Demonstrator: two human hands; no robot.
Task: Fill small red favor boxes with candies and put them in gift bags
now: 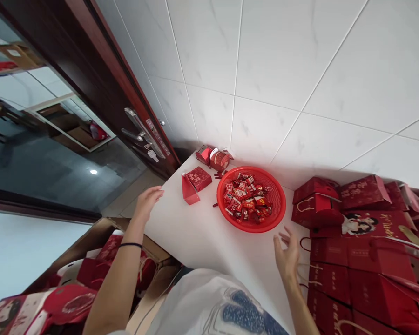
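Observation:
My left hand (148, 202) is above the table's left edge, fingers apart, holding nothing. Over the table's right part, beside the red gift boxes, my right hand (287, 253) is empty with its fingers spread. Between and beyond the hands, a round red plastic basket (282, 202) holds many red-wrapped candies (246, 197). Left of the basket lies a small red box (199, 178), with an open red piece (189, 190) standing against its left side. Behind them, small red items (219, 159) sit near the wall.
Red gift boxes and bags (366, 251) fill the table's right side. A cardboard box (101, 228) of red packages stands at the lower left. The dark door (125, 93) is at the left, and a tiled wall (265, 70) rises behind the white table (202, 237).

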